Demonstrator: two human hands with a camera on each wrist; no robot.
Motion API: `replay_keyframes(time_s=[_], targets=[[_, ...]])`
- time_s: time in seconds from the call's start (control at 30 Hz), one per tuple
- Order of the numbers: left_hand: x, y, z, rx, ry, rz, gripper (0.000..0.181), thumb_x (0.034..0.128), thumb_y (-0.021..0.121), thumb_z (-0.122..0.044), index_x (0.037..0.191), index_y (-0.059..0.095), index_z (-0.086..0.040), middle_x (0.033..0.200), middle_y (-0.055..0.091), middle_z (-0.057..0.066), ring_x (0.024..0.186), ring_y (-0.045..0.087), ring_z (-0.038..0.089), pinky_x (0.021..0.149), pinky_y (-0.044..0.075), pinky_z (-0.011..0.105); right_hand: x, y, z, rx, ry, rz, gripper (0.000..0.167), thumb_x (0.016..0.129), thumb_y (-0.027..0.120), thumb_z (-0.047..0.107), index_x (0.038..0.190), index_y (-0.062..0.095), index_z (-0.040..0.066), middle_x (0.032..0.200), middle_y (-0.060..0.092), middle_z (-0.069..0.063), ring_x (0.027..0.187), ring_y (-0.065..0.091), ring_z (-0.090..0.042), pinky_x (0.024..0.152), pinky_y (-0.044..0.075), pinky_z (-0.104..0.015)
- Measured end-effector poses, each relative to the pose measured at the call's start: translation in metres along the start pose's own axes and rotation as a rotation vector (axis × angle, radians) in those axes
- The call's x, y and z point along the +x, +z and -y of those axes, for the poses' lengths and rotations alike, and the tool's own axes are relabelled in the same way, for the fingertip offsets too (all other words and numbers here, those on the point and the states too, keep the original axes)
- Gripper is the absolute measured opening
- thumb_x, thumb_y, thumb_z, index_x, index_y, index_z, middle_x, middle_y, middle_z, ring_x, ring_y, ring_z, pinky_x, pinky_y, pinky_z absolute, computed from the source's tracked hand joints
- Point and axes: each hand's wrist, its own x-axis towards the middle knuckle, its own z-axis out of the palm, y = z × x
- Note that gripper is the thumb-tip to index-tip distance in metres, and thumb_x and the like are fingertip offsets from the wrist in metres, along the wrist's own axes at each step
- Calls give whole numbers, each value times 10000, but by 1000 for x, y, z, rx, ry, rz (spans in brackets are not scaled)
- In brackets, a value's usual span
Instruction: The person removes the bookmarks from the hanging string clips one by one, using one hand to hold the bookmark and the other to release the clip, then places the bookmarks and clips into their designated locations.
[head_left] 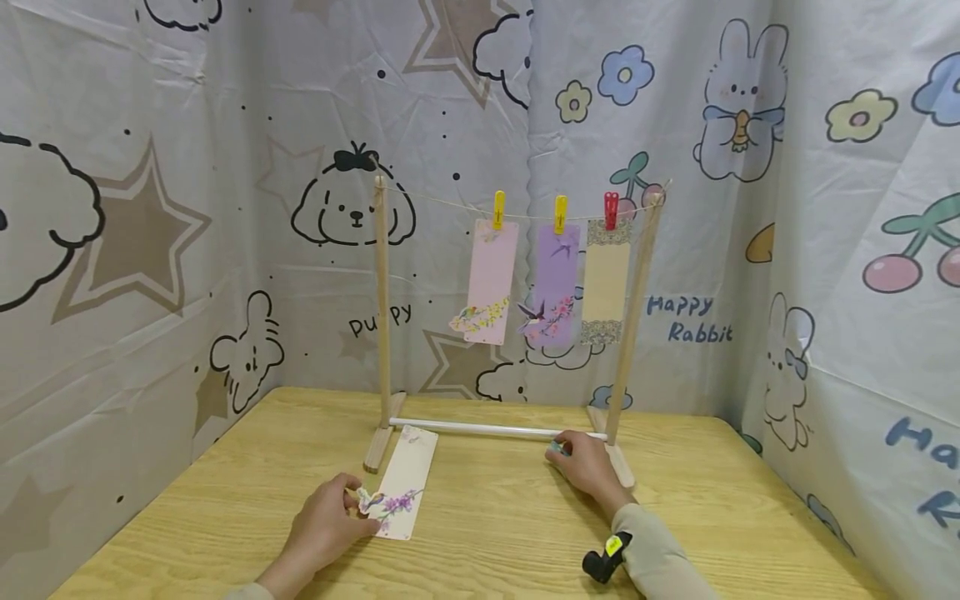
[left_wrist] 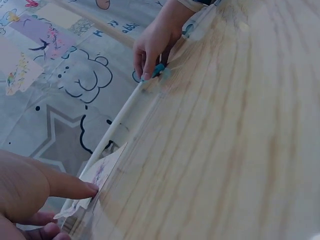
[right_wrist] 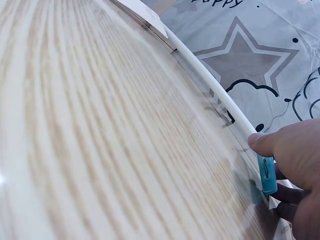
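A cream bookmark (head_left: pixel 405 479) with purple blossoms and a bird lies at the left of the table. My left hand (head_left: pixel 322 523) pinches its lower left edge, the thumb over the printed side (left_wrist: pixel 102 167). My right hand (head_left: pixel 585 464) holds a small blue clothespin (right_wrist: pixel 267 175) between thumb and fingers, just by the white crossbar (head_left: pixel 495 430) of a wooden stand. In the right wrist view, fingers partly cover the clothespin. On the stand's string, yellow clothespins hold a pink bookmark (head_left: pixel 491 279) and a purple bookmark (head_left: pixel 557 279); a red clothespin (head_left: pixel 611 210) holds a tan one (head_left: pixel 606 279).
The stand's left post (head_left: pixel 383 308) and right post (head_left: pixel 637 317) rise from wooden feet on the table (head_left: pixel 487 533), with the string (head_left: pixel 435 198) tied between their tops. Behind hangs a printed curtain (head_left: pixel 315 100). A black strap device (head_left: pixel 606 558) sits at the right wrist.
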Motion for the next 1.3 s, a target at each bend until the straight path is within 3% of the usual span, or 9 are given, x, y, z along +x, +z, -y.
replay_keyframes(time_s=[0.13,0.27,0.57,0.93,1.3], targets=[[0,-2,2,51,11,7,645,724,945,-302,1175,636,40,1023,619,126,917,626,313,743,500,522,1,1,-1,5,8,-2,283,923,797,180,1147,746,14,909,690,-39,825,613,-194,774,525,-451],[0,-3,2,63,5,18,619,726,942,-323,1137,650,36,1025,604,129,932,616,317,773,483,552,2,2,-5,18,14,-8,275,904,807,157,1134,754,14,938,711,-51,863,641,-215,815,532,-477],[2,-5,2,83,4,43,605,743,929,-347,1109,653,47,986,566,97,892,557,259,767,464,503,3,3,-4,12,18,-3,304,886,819,161,1137,750,5,976,722,-72,908,669,-254,838,535,-496],[0,-8,3,76,6,82,601,777,908,-366,1115,649,58,1021,571,98,940,567,278,824,466,543,1,6,-3,-31,10,2,338,882,825,185,1163,742,16,1038,727,-108,966,679,-300,856,536,-507],[0,-10,3,79,17,84,611,774,912,-376,1129,653,48,1029,554,83,939,564,257,842,489,514,0,3,0,-52,14,4,348,886,822,191,1169,734,10,1032,729,-107,957,680,-297,853,536,-504]])
